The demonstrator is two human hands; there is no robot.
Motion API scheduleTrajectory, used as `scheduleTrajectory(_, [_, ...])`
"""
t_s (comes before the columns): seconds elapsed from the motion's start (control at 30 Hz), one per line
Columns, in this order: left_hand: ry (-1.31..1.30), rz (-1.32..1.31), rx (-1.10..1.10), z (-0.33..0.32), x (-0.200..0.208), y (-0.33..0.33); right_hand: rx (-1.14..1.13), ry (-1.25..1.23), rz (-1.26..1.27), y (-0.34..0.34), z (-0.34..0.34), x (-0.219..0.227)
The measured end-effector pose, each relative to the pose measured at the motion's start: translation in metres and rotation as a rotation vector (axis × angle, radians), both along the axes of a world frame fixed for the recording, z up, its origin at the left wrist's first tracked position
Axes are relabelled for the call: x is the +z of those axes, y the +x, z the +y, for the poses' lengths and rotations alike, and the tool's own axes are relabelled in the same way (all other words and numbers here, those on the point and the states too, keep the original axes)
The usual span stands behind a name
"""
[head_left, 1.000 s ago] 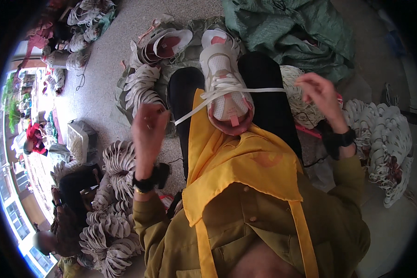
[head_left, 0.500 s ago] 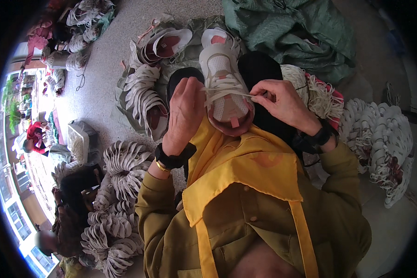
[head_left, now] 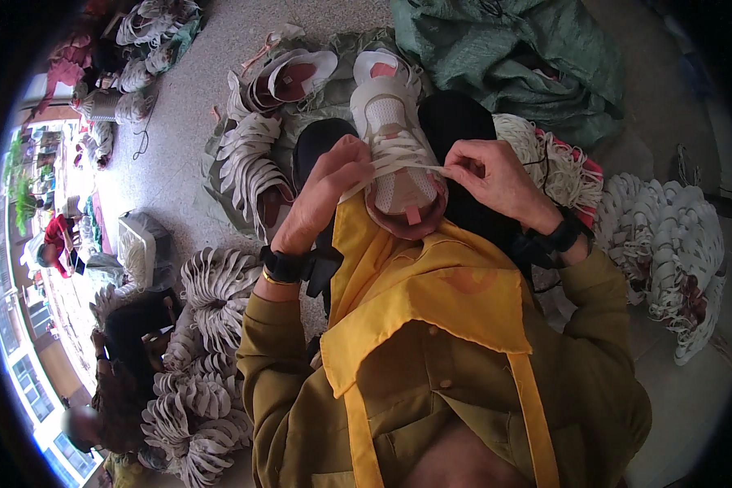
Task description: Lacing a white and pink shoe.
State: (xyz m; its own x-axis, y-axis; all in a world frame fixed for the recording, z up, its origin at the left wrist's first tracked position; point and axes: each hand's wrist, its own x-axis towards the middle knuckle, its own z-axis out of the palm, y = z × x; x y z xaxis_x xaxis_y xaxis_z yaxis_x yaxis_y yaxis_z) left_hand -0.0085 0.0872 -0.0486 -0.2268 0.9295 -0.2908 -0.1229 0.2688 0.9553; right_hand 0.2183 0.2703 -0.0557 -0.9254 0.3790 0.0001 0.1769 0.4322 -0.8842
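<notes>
A white and pink sneaker (head_left: 390, 130) rests toe-away on my lap, between my knees in black trousers. White laces (head_left: 398, 167) cross its upper. My left hand (head_left: 325, 191) pinches the lace end at the shoe's left side. Just right of the shoe's tongue, my right hand (head_left: 496, 179) holds the other lace end. Both wrists carry black bands. A yellow apron (head_left: 415, 293) lies under the shoe's heel.
Another white and pink sneaker (head_left: 293, 77) lies on the floor ahead. Bundles of white shoe uppers (head_left: 211, 293) pile at my left, with more of these bundles (head_left: 675, 244) at my right. A green sack (head_left: 520, 57) sits ahead right. Other people sit far left.
A second ago my hands were spread wide, pulling the lace taut. They have since come together at the shoe and now work the lace ends close over its tongue.
</notes>
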Motion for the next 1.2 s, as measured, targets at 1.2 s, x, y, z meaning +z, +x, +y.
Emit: scheduleTrajectory(1.2, [0.048,0.159,0.153,-0.012,-0.015,0.022,0.081,-0.317,-0.057,-0.050,0.017,-0.008])
